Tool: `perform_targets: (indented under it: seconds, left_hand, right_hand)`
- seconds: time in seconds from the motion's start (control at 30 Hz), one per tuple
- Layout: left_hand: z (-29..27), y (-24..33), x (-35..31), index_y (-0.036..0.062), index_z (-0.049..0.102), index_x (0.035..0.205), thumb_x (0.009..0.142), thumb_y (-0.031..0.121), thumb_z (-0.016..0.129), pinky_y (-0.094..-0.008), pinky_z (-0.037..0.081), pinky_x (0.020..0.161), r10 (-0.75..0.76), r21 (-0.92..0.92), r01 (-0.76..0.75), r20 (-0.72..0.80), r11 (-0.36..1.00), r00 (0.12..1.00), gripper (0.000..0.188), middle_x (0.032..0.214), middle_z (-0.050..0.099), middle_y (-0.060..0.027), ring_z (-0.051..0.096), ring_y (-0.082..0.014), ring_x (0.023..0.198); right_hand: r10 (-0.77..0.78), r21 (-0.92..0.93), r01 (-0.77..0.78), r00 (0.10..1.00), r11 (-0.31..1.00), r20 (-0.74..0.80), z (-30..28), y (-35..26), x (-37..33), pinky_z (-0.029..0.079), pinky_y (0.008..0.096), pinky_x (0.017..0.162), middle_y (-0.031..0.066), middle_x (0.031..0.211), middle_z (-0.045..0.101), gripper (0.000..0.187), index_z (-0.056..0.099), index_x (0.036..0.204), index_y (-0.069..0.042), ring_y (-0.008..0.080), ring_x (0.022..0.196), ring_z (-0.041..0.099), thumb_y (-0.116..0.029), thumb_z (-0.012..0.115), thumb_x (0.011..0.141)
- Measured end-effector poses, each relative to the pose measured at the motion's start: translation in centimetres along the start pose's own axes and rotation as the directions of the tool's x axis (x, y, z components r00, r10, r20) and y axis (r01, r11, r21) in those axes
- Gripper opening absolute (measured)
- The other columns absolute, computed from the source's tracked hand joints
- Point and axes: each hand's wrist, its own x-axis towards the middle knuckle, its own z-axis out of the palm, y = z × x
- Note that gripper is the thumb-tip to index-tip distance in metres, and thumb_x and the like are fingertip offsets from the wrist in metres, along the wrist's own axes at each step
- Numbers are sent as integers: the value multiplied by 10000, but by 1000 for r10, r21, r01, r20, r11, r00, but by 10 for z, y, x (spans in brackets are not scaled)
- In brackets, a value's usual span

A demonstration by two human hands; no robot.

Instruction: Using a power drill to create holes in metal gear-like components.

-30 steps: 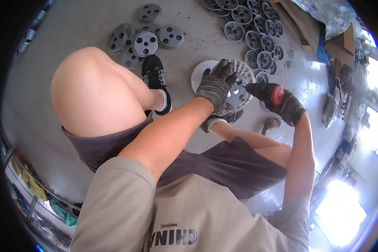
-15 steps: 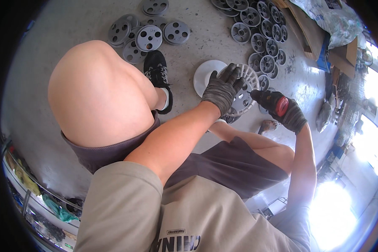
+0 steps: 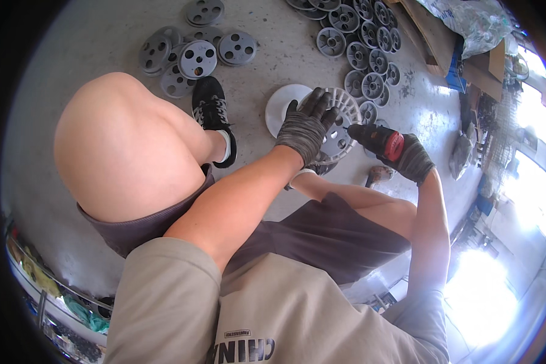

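Observation:
My left hand (image 3: 303, 127), in a dark striped glove, grips the rim of a white slotted ring (image 3: 347, 104), fingers reaching over it and thumb apart on the left. Inside the ring sits a grey disc (image 3: 333, 144) with round holes, partly covered by my hand. A plain white round plate (image 3: 279, 109) lies partly under the ring at its left. My right hand (image 3: 414, 160), gloved too, is closed around a black and red power drill (image 3: 379, 141). The drill's tip points left, at the ring's right edge; whether it touches cannot be made out.
Grey holed discs (image 3: 198, 59) lie stacked beyond my left shoe (image 3: 211, 109). Several grey spoked wheels (image 3: 358, 54) cover the floor at the far right. Cardboard (image 3: 484, 73) and clear plastic wrap (image 3: 473, 27) lie beyond them. A small brownish object (image 3: 379, 176) rests below the drill.
My right hand has turned the drill so more of its body shows side-on, pointing left toward the ring. The left hand keeps its place on the ring. The whole view has shifted slightly.

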Motion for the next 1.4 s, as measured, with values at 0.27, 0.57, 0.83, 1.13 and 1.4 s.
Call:
perform_targets:
  seconds: [0.27, 0.57, 0.83, 1.13, 1.4]
  left_hand:
    - [0, -1, 0, 233, 449, 1607, 804, 439, 816, -604, 248, 1255, 6, 30, -7, 9, 1000, 1000, 907, 1778, 174, -119, 104, -325, 1655]
    - [-4, 0, -1, 230, 441, 1616, 796, 474, 823, -605, 237, 1259, 5, 49, -7, 37, 999, 999, 938, 1780, 165, -129, 94, -331, 1656]
    - [2, 0, 2, 232, 456, 1612, 804, 444, 813, -614, 214, 1267, 8, 20, -8, 29, 1000, 1000, 909, 1788, 143, -126, 89, -333, 1658]
    - [3, 0, 1, 234, 471, 1602, 828, 418, 791, -610, 208, 1269, 7, 23, -7, 13, 1000, 1000, 857, 1791, 133, -125, 89, -331, 1658]
    - [0, 0, 2, 235, 453, 1612, 792, 462, 820, -619, 213, 1263, 12, 26, -13, 33, 1000, 999, 927, 1788, 136, -127, 92, -333, 1656]
  right_hand:
    - [-82, 201, 107, 988, 974, -131, 4, -3, 2, 577, 383, 873, 109, 969, 753, 263, 713, 1094, -83, 300, 869, 716, -204, 791, 874]
    - [20, 122, -14, 999, 992, -50, -3, -6, 4, 580, 371, 877, 118, 986, 754, 291, 717, 1129, -76, 296, 861, 703, -131, 777, 850]
    - [48, 112, -46, 999, 993, -17, -2, 0, 6, 580, 362, 862, 123, 959, 757, 288, 711, 1108, -64, 286, 838, 692, -135, 784, 839]
    - [28, 31, -27, 999, 999, -32, 3, 8, 7, 576, 371, 810, 122, 908, 743, 259, 697, 1066, -67, 293, 784, 671, -143, 785, 834]
    - [89, 108, -88, 996, 990, -10, -6, -2, 5, 576, 375, 794, 114, 870, 736, 260, 695, 1061, -74, 288, 775, 683, -155, 788, 832]
